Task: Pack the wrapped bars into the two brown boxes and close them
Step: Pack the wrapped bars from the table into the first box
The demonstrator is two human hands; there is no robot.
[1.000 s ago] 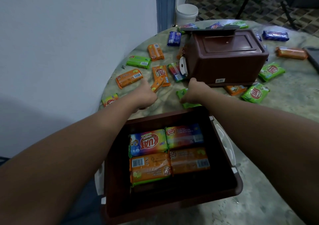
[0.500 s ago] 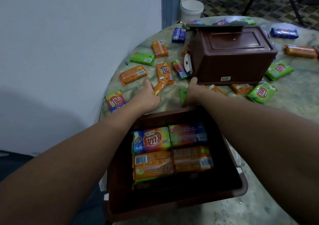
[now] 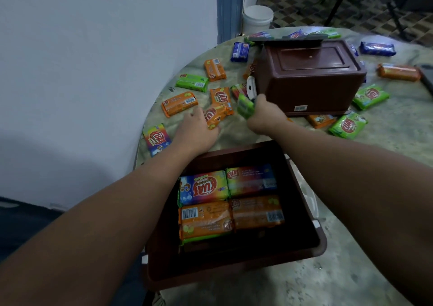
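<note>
An open brown box (image 3: 304, 242) sits near me with several wrapped bars (image 3: 203, 186) laid flat inside. Behind it a second brown box (image 3: 311, 80) lies overturned, bottom up. My right hand (image 3: 264, 115) grips a green bar (image 3: 244, 106), lifted off the table beside that box. My left hand (image 3: 196, 129) holds an orange bar (image 3: 214, 115) at the table surface. More orange, green, blue and rainbow bars lie scattered around both boxes.
The round marbled table (image 3: 375, 165) ends at a white wall on the left. A white bucket (image 3: 257, 18) stands on the floor beyond. A rainbow bar (image 3: 155, 139) lies at the table's left edge. A dark flat object (image 3: 427, 76) sits at far right.
My right hand has picked the green bar up from the table and raised it. My left hand has closed on the orange bar. The view shifted slightly.
</note>
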